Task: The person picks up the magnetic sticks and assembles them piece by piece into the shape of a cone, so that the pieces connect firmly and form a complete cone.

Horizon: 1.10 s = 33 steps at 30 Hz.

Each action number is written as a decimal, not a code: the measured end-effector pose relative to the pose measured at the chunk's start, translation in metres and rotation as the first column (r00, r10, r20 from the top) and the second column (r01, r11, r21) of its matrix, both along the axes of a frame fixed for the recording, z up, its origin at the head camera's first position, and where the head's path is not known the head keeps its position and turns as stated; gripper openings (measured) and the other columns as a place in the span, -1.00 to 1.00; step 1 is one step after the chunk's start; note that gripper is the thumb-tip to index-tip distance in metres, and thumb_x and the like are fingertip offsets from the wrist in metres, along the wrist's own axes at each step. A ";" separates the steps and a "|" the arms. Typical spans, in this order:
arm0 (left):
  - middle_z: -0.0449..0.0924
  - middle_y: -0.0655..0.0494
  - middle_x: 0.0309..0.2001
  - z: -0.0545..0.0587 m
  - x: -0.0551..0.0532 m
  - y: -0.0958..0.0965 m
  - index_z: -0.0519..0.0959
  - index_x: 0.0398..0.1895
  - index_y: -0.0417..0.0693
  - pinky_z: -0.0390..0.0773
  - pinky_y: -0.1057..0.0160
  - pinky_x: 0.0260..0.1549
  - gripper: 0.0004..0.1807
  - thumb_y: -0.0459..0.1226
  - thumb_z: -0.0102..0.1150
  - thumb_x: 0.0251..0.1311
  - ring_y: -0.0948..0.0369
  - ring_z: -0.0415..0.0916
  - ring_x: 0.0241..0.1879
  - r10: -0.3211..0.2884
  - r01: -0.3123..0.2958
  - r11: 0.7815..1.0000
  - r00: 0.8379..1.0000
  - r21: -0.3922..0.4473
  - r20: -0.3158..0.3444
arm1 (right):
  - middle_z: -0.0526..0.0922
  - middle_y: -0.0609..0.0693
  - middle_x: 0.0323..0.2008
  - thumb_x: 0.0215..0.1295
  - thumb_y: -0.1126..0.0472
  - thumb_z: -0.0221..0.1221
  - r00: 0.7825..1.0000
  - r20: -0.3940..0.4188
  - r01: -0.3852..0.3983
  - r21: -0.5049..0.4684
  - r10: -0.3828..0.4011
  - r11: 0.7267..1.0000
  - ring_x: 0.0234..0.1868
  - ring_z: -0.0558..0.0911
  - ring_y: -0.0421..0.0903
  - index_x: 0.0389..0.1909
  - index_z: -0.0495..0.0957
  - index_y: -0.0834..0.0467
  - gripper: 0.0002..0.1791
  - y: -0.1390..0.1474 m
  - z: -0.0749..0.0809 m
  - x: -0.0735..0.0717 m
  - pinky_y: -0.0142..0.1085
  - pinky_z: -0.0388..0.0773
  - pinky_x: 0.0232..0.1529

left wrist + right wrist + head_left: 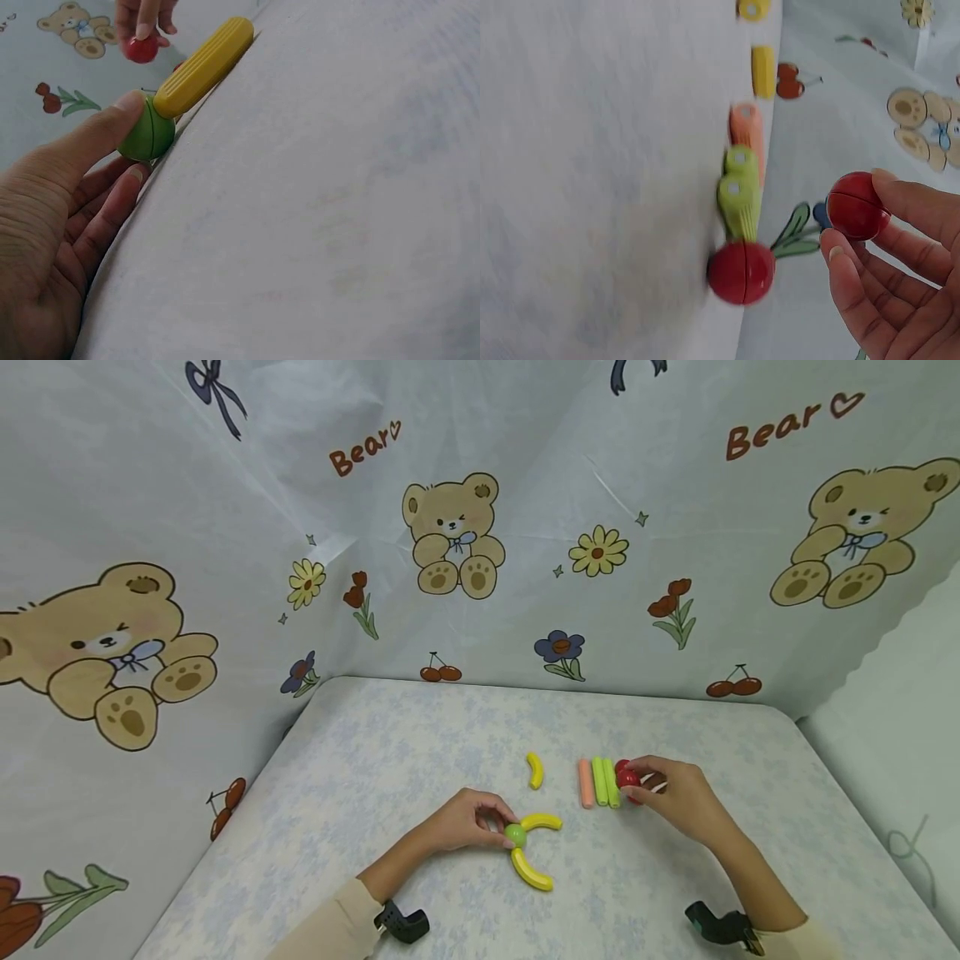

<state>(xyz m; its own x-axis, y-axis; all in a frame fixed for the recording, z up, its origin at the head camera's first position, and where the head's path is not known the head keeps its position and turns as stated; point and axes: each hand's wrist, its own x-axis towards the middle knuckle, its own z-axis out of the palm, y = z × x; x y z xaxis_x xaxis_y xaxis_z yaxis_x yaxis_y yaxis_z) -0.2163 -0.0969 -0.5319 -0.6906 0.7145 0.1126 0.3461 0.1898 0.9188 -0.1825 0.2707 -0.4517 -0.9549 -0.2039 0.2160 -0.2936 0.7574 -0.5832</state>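
Pinched between thumb and fingertips of the left grip (468,820), low at the worktop (375,735): a glossy green ball, apparently of hard plastic or lacquered wood (515,835), with a seam round it. Meeting it in the head view, toward two o'clock and five o'clock: an upper curved yellow rod (542,821) and a lower curved yellow rod (531,871); whether fastened or merely touching, impossible to tell. Pinched likewise by the right grip, toward two o'clock from the green ball and held off the worktop (678,789): a glossy, seamed red ball of similar make (859,206). Near it, at rest on the worktop beside the rods: a second red ball (741,271). Toward nine o'clock from there, in the head view: two straight lime-green rods (606,782), then a straight salmon-pink rod (586,783), then a loose curved yellow rod (536,771). Expected handling: light, stiff, not readily broken; smooth, hence prone to roll or squirt from an off-centre pinch. Best hold for either ball: across the widest girth, thumb opposite fingertips, with the face meant for a rod left bare. Best hold for a rod: mid-length, across the sides, with both ends free.
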 end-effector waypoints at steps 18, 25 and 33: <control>0.73 0.25 -0.19 -0.004 -0.002 0.001 0.75 -0.10 0.12 0.64 0.28 -0.42 -0.72 -0.27 0.53 0.11 0.25 0.66 -0.27 -0.004 0.004 1.000 1.000 0.011 -0.030 | 0.73 -0.04 -0.24 0.13 0.32 0.47 0.955 0.183 -0.220 -0.080 0.231 0.972 -0.29 0.71 -0.13 -0.09 0.69 0.24 -0.69 -0.056 -0.020 0.017 -0.39 0.66 -0.30; 0.73 0.25 -0.20 -0.004 -0.002 0.002 0.75 -0.11 0.11 0.63 0.30 -0.43 -0.73 -0.26 0.53 0.11 0.26 0.66 -0.28 -0.003 0.003 1.000 0.999 0.009 -0.043 | 0.73 -0.07 -0.26 0.09 0.32 0.50 0.955 0.181 -0.231 -0.048 0.236 0.972 -0.33 0.68 -0.16 -0.12 0.70 0.23 -0.69 -0.066 -0.025 0.015 -0.42 0.63 -0.33; 0.73 0.25 -0.22 -0.003 -0.002 0.000 0.75 -0.11 0.11 0.62 0.32 -0.45 -0.74 -0.25 0.53 0.11 0.27 0.65 -0.29 0.001 -0.001 1.000 0.999 0.007 -0.033 | 0.73 -0.06 -0.26 0.08 0.32 0.50 0.951 0.174 -0.251 -0.054 0.257 0.966 -0.33 0.67 -0.15 -0.13 0.71 0.22 -0.69 -0.071 -0.027 0.013 -0.46 0.61 -0.32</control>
